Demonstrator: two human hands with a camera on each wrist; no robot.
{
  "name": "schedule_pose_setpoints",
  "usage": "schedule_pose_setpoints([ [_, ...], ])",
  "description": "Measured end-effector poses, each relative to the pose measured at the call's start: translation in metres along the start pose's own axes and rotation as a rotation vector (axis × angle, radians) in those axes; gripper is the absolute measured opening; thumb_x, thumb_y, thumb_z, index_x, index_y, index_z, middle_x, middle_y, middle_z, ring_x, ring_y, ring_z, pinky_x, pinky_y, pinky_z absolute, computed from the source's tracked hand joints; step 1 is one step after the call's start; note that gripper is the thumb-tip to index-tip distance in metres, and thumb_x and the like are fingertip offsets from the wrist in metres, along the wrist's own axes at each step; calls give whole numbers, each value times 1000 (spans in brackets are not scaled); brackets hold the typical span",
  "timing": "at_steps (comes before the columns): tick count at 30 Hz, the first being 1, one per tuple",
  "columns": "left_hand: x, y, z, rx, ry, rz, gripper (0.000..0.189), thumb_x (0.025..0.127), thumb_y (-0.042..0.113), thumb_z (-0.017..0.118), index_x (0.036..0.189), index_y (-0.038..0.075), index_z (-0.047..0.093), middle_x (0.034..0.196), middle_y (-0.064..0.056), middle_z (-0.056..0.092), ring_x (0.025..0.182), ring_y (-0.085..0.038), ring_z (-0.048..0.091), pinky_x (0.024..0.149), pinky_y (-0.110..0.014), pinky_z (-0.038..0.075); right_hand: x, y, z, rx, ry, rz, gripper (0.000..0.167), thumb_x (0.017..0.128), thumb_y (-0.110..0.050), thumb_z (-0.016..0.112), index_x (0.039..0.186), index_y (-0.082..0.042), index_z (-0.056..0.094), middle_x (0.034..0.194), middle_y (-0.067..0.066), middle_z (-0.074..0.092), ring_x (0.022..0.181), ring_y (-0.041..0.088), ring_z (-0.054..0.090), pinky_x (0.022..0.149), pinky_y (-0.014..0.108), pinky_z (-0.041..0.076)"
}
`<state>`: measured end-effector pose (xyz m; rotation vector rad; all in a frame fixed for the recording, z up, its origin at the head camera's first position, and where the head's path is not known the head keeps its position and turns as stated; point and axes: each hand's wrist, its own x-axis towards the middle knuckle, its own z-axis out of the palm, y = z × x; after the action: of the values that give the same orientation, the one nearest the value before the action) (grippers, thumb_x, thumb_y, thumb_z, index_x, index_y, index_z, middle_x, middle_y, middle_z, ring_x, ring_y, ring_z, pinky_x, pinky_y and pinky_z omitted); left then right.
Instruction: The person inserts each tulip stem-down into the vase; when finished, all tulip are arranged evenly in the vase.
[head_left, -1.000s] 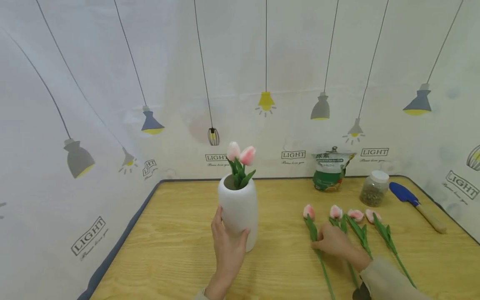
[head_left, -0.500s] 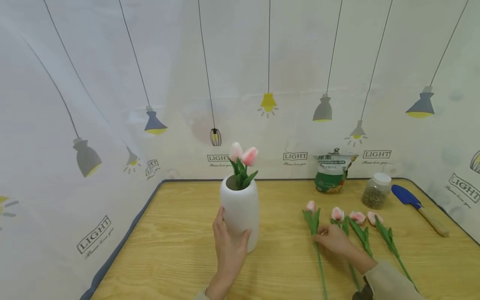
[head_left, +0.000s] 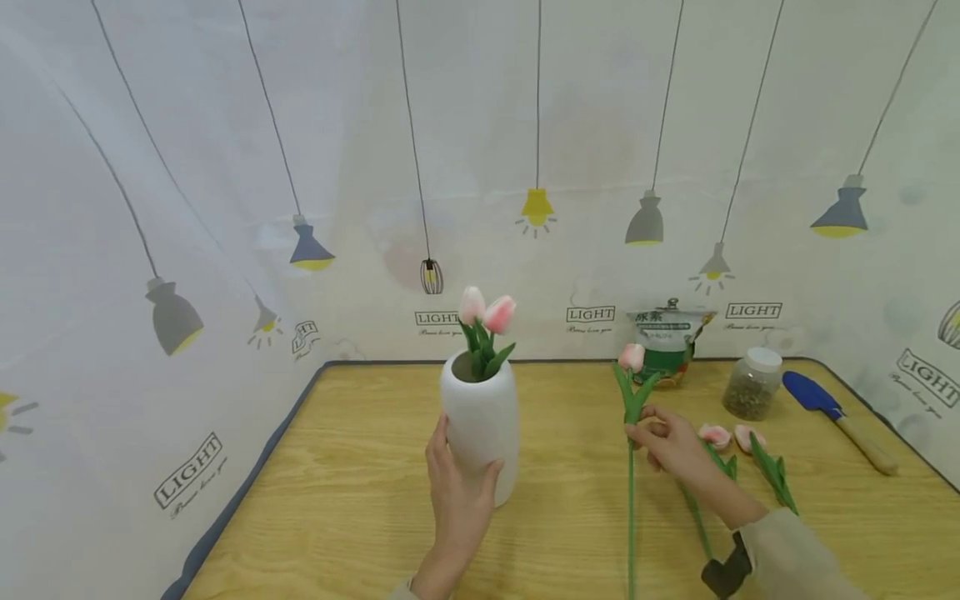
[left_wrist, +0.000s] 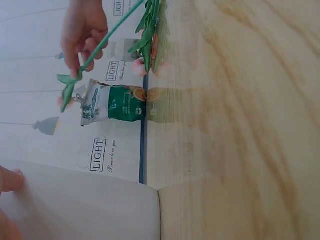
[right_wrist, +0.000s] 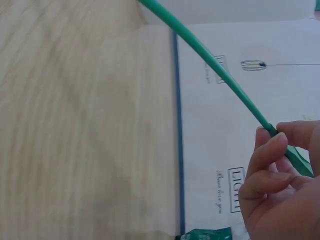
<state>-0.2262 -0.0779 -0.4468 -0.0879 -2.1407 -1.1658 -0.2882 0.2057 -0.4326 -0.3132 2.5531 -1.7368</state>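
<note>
My left hand point(head_left: 459, 492) grips the lower part of a tall white vase point(head_left: 480, 417), with fingers on its left and thumb across its front. Two pink tulips point(head_left: 487, 312) with green leaves stand in the vase mouth. To the right, my right hand point(head_left: 678, 450) pinches a single pink tulip point(head_left: 632, 358) at the base of its leaves, blossom up and long stem hanging down. In the right wrist view thumb and fingertips close round the green stem point(right_wrist: 220, 70). The left wrist view shows that tulip raised above the tabletop, with the vase wall point(left_wrist: 90, 205) close by.
Several other tulips point(head_left: 715, 437) lie under and beside my right forearm. Behind them are a clipped green-and-white bag point(head_left: 663, 358), a white-lidded jar point(head_left: 752, 383) and a blue trowel point(head_left: 836, 417). A lamp-printed sheet point(head_left: 585, 250) borders the wooden table point(head_left: 337, 483).
My right hand has lifted the leftmost tulip off the table, and its blossom now overlaps the bag in the head view. The left hand and vase hold their place.
</note>
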Motion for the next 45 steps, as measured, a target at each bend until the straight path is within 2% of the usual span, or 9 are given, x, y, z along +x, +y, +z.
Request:
schedule_pose_setpoints([
  [2,0,-2,-1,5,6,5,94,69,15,75,140,18,14,132,-15,33,120,-37,39,87,-57,42,2,-7,-1,51,-7,9,36,88,-30,53,106,-2,39,62,-8,57,40,6,38,38,25,35],
  [6,0,-4,-3,7,12,19,94,69,16,75,140,18,14,132,-15,33,120,-37,39,88,-57,42,5,-23,-4,137,-22,7,32,88,-32,52,104,-8,37,64,-10,57,40,5,34,37,25,29],
  [14,1,-5,-1,-21,3,-1,92,69,16,74,140,19,15,132,-15,33,120,-37,39,89,-57,41,11,-57,-19,187,-11,-135,19,90,-25,50,102,-12,43,61,-13,57,36,7,34,31,32,23],
  [19,1,-4,-1,3,3,12,92,69,17,74,140,18,15,132,-15,33,119,-37,39,88,-57,41,14,-86,-26,196,-2,-171,17,90,-24,51,101,-14,42,56,-11,55,39,10,40,35,33,24],
  [22,2,-4,-2,6,3,18,92,69,17,74,140,18,15,132,-15,33,119,-37,39,87,-57,42,15,-108,-27,242,-11,-191,19,90,-25,51,103,-15,42,58,-9,56,40,11,42,36,32,26],
  [29,1,-4,-2,-24,14,35,91,69,16,74,139,16,17,130,-17,34,118,-38,40,87,-57,42,18,-164,-18,359,2,-326,21,89,-21,52,106,-14,43,74,-6,63,44,12,51,36,28,33],
  [36,1,-4,-1,-27,20,42,90,68,18,74,139,15,19,129,-17,35,117,-38,41,88,-56,42,22,-211,-15,481,48,-512,26,88,-14,53,111,-11,41,75,-1,66,44,14,54,36,22,38],
  [41,2,-4,-1,-21,9,39,91,69,18,74,139,15,17,130,-17,34,119,-37,40,88,-56,42,27,-228,-14,500,102,-585,26,87,-13,53,110,-10,41,76,0,65,44,14,52,37,21,38],
  [45,2,-3,-1,-28,0,22,91,69,17,74,139,16,17,131,-16,34,119,-37,39,89,-56,41,30,-230,-12,452,120,-584,27,86,-12,55,110,-13,43,75,-1,65,42,13,50,36,22,34],
])
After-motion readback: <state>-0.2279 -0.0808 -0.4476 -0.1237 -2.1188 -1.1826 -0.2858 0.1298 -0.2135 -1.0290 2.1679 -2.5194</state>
